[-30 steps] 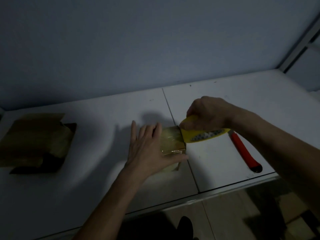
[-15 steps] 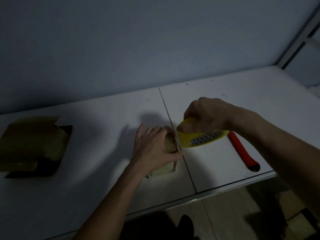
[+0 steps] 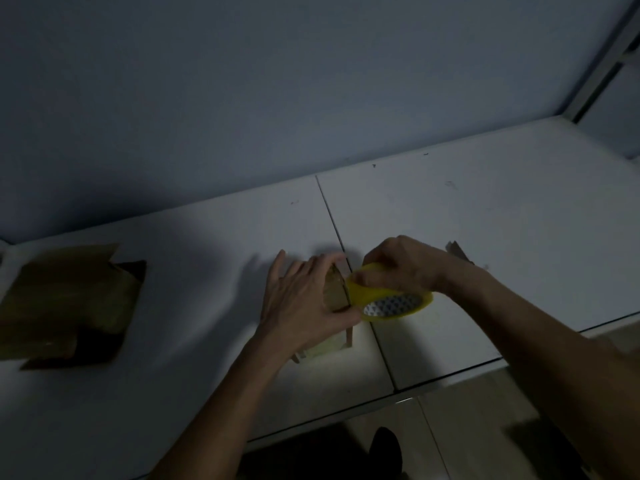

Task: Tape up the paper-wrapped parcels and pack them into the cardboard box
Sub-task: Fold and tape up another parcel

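Fingers, left: I see the left hand [image 3: 304, 306] curled over the top of the paper-wrapped parcel [image 3: 335, 292], fingers [image 3: 320, 268] wrapped over its far edge and thumb along the near side. I read this as a brace, so the parcel cannot slide when the tape is pulled.
Fingers, right: the right hand [image 3: 401, 265] grips the yellow tape dispenser [image 3: 388, 299] from above, fingers closed round its upper rim; the individual fingertips are too dark to separate.
Parcel position: standing on the tabletop [image 3: 485, 220], just left of the seam between the two panels, near the front edge.
Dispenser position: its left end touches the parcel's right face. My judgement: tape is being laid or cut at that edge; the strip itself I cannot make out.
Cardboard box: the cardboard box [image 3: 69, 299] sits well apart at the far left of the tabletop, flaps open. Contents not discernible.
Step in hand: taping, by my reading; packing not yet begun for this parcel.
Other: a brownish scrap [image 3: 457, 251] shows behind the right wrist; I cannot identify it.
Light: very dim, fine detail unreliable.
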